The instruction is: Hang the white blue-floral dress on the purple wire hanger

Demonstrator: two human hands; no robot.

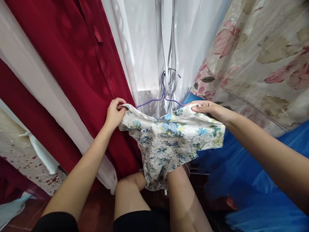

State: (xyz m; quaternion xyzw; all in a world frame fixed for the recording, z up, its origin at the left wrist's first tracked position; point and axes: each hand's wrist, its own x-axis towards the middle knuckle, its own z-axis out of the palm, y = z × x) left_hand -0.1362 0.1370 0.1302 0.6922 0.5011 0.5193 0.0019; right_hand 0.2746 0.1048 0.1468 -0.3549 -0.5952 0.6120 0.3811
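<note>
A white blouse with a blue and green floral print [169,138] hangs on a purple wire hanger [164,93], spread between my two hands above my knees. My left hand [116,112] pinches the blouse at its left shoulder, thumb and fingers closed on the cloth. At the opposite shoulder, my right hand [205,108] grips the fabric, its thumb on top and fingers partly hidden behind. The hanger's hook rises from the neckline, close to some white straps [170,48]. The hanger's lower part is hidden inside the garment.
Red cloth [72,58] and white cloth [145,42] hang in front and to the left. A floral-patterned cover [270,58] hangs on the right above blue plastic-like material [253,180]. Reddish-brown floor tiles [94,209] show below.
</note>
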